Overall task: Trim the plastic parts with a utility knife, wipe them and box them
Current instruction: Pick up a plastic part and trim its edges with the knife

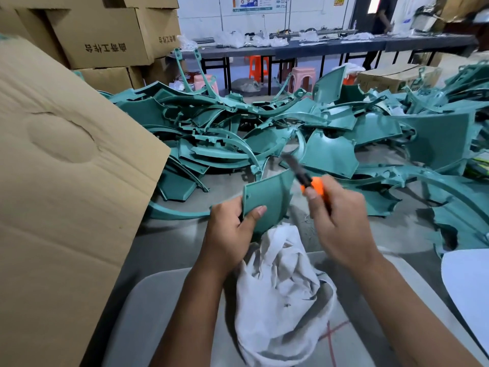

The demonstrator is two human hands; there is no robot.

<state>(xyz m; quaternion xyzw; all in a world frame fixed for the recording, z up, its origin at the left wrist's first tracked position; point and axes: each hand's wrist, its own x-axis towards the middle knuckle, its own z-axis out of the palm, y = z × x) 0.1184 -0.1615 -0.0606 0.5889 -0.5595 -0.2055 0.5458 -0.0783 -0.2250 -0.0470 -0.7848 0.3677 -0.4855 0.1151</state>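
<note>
My left hand (pixel 232 229) grips a curved teal plastic panel (pixel 270 197) by its lower left edge, holding it upright over the table. My right hand (pixel 336 221) is closed around an orange utility knife (pixel 312 185). The dark, motion-blurred blade end of the knife sits at the panel's upper right corner. A crumpled white cloth (pixel 280 292) lies on the grey table (pixel 169 250) just below both hands. A large heap of teal plastic parts (pixel 238 128) covers the table beyond.
A tall cardboard flap (pixel 66 181) rises at my left, with stacked cardboard boxes (pixel 105 35) behind it. A white sheet (pixel 468 292) lies at the right edge. Farther back are long tables (pixel 317 46), plastic stools (pixel 304 75) and a person standing.
</note>
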